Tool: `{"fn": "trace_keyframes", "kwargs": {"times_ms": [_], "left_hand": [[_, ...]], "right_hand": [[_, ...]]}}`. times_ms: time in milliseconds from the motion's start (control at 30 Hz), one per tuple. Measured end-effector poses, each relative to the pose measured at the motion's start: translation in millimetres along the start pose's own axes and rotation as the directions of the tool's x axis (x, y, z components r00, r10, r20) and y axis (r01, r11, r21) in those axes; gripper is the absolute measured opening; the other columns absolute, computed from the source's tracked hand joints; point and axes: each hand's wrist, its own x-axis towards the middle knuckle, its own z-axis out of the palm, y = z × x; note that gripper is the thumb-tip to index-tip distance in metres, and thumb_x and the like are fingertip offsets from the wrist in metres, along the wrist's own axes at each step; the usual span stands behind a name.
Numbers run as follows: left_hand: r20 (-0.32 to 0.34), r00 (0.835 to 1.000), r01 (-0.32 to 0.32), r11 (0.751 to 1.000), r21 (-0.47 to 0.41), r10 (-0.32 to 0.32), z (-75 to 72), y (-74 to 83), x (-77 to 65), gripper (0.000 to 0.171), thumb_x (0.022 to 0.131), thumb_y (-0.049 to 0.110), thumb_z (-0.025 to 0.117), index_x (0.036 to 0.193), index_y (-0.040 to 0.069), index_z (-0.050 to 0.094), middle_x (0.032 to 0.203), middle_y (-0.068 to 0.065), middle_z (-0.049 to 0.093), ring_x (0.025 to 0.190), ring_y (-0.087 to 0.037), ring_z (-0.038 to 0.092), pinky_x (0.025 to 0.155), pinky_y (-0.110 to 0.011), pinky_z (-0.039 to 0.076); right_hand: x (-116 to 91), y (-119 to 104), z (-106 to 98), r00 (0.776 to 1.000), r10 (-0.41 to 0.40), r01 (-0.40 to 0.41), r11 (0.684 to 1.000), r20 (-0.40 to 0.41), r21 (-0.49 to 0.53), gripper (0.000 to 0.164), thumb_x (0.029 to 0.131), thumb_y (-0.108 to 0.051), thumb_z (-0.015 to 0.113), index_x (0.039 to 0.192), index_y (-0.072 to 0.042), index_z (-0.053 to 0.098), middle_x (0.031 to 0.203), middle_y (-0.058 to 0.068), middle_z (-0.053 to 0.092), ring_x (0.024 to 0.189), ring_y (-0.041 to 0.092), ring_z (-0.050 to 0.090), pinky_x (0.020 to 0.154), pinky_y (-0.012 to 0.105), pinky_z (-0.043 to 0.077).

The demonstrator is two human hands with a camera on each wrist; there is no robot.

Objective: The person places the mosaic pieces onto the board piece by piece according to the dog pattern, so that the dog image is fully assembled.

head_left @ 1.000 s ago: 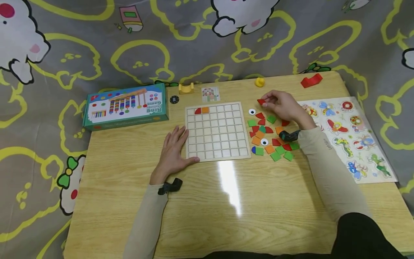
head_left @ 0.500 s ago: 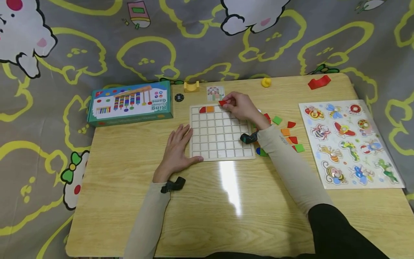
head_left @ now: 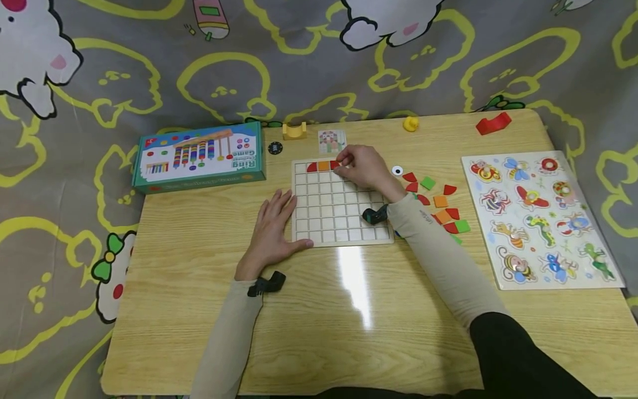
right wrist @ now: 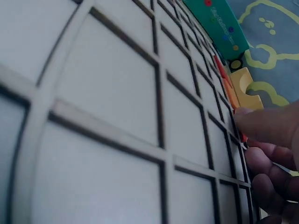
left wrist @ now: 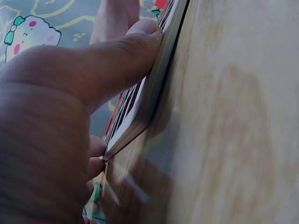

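A pale wooden grid board (head_left: 326,210) lies on the table. In its top row sit a red quarter-round tile (head_left: 312,167) and an orange square tile (head_left: 323,165), side by side. My right hand (head_left: 366,166) reaches over the top edge, thumb and fingertips pinching another red tile (head_left: 334,164) right beside the orange one. Its fingers partly hide that tile in the right wrist view. My left hand (head_left: 271,235) rests along the board's left side with fingers extended. The left thumb (left wrist: 135,44) lies on the rim in the left wrist view.
Loose red, green and orange tiles (head_left: 441,201) lie right of the board, partly under my right forearm. A picture card (head_left: 331,142) and yellow block (head_left: 294,132) stand behind. A boxed ring game (head_left: 199,158) is left, an insect puzzle (head_left: 540,221) right.
My right hand has carried the red tile leftward from the loose pile to the board's top row, then lowered it beside the orange tile. My left hand has stayed at the board's side.
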Motion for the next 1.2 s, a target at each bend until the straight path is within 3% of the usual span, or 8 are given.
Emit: {"fn": "trace_keyframes", "kwargs": {"times_ms": [167,500,667,900,1067,1200], "left_hand": [[0.001,1.0,0.003,1.0,-0.005,-0.003,-0.4,0.7,-0.1,0.11,0.073,0.066,0.075,0.156,0.011,0.029,0.164,-0.004,0.019,0.153,-0.023,0.004,0.121,-0.045,-0.001],[-0.006,1.0,-0.006,1.0,0.003,0.006,-0.6,0.3,-0.9,0.11,0.073,0.065,0.075,0.156,0.01,0.029,0.164,-0.006,0.02,0.153,-0.025,0.005,0.121,-0.046,0.0],[-0.003,1.0,-0.004,1.0,0.008,0.004,0.7,0.5,-0.8,0.11,0.073,0.066,0.075,0.156,0.01,0.028,0.164,-0.005,0.019,0.153,-0.025,0.005,0.121,-0.046,-0.001],[0.005,1.0,-0.009,1.0,0.004,0.009,3.1,3.2,1.0,0.111,0.073,0.066,0.074,0.157,0.011,0.028,0.164,-0.004,0.018,0.153,-0.024,0.004,0.121,-0.046,-0.001],[0.003,1.0,-0.002,1.0,0.003,0.002,2.5,3.1,0.3,0.111,0.073,0.067,0.074,0.157,0.011,0.028,0.164,-0.004,0.018,0.153,-0.023,0.003,0.121,-0.045,-0.002],[0.01,1.0,0.011,1.0,0.002,-0.011,1.2,2.8,-0.6,0.112,0.072,0.069,0.073,0.157,0.012,0.027,0.164,-0.003,0.017,0.153,-0.023,0.002,0.121,-0.044,-0.002]], "right_hand": [[0,0,-1,1.0,-0.012,0.013,1.0,-0.014,0.023,0.023,0.089,-0.027,0.072,0.105,-0.012,0.067,0.094,0.004,0.064,0.083,0.02,0.059,0.077,0.035,0.042],[1,0,1,1.0,-0.024,0.024,0.999,0.001,-0.035,0.019,0.09,-0.026,0.07,0.104,-0.014,0.069,0.092,0.002,0.065,0.08,0.019,0.059,0.076,0.035,0.041],[-1,2,-4,0.999,-0.042,0.042,0.999,0.001,-0.002,0.021,0.088,-0.025,0.072,0.104,-0.012,0.069,0.092,0.003,0.064,0.08,0.018,0.058,0.075,0.033,0.043],[-28,23,-47,0.997,-0.041,0.045,0.997,-0.066,0.06,0.025,0.088,-0.021,0.074,0.108,-0.005,0.07,0.095,0.009,0.067,0.081,0.021,0.058,0.073,0.031,0.044],[-55,55,-85,0.997,-0.004,0.003,1.0,-0.072,-0.012,0.025,0.088,-0.019,0.075,0.109,-0.006,0.071,0.096,0.01,0.068,0.083,0.021,0.059,0.073,0.025,0.043],[-73,76,-101,0.997,0.074,-0.076,0.995,-0.031,-0.068,0.025,0.089,-0.022,0.074,0.11,-0.008,0.072,0.097,0.009,0.069,0.085,0.021,0.06,0.073,0.024,0.043]]}}
